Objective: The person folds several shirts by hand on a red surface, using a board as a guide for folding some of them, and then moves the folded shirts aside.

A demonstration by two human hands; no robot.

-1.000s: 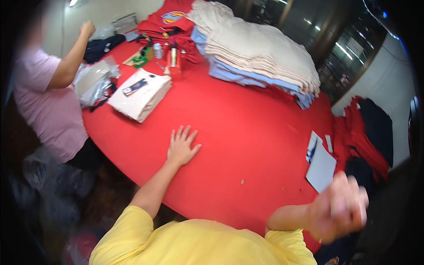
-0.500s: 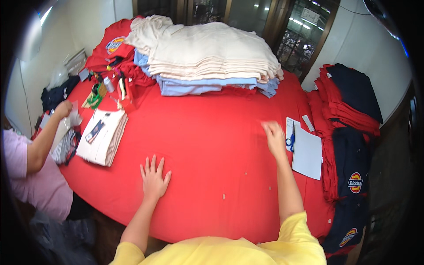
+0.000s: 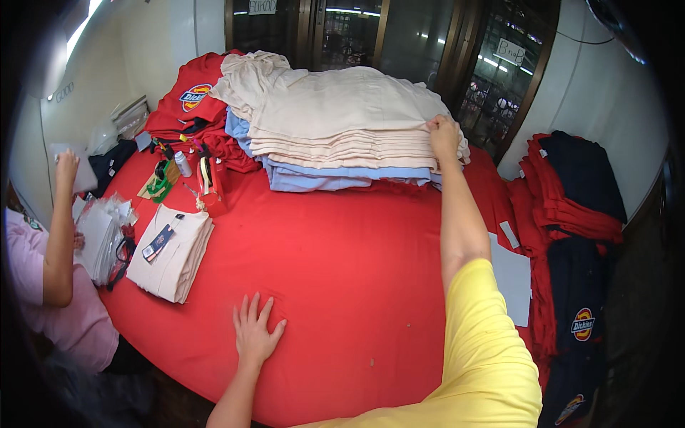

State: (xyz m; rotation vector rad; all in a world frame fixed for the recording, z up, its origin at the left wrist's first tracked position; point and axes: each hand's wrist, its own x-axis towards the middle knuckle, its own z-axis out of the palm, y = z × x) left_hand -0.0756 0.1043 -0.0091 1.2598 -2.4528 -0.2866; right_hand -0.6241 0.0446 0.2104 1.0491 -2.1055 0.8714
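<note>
My right hand (image 3: 445, 137) reaches far across to the right end of a tall stack of cream garments (image 3: 342, 107). Its fingers are closed at the edge of the top layer, which they seem to pinch; the fingertips are partly hidden. Pale blue garments (image 3: 314, 176) lie under the cream ones. My left hand (image 3: 255, 335) rests flat with fingers spread on the red cloth (image 3: 307, 250) that covers the table, holding nothing. Left of it lies a smaller pile of folded cream garments (image 3: 171, 257) with a dark tag (image 3: 158, 243) on top.
At the left, a co-worker's raised hand (image 3: 68, 162) holds something pale beside clear plastic bags (image 3: 103, 228). A red box (image 3: 211, 192) with small tools stands behind the folded pile. White paper (image 3: 510, 278) lies at the right, beside stacked red and navy garments (image 3: 581, 185).
My right hand has moved from near the paper, forward to the cream stack's right edge. My left hand stays flat on the cloth. The view has tilted up, and the co-worker's hand has risen.
</note>
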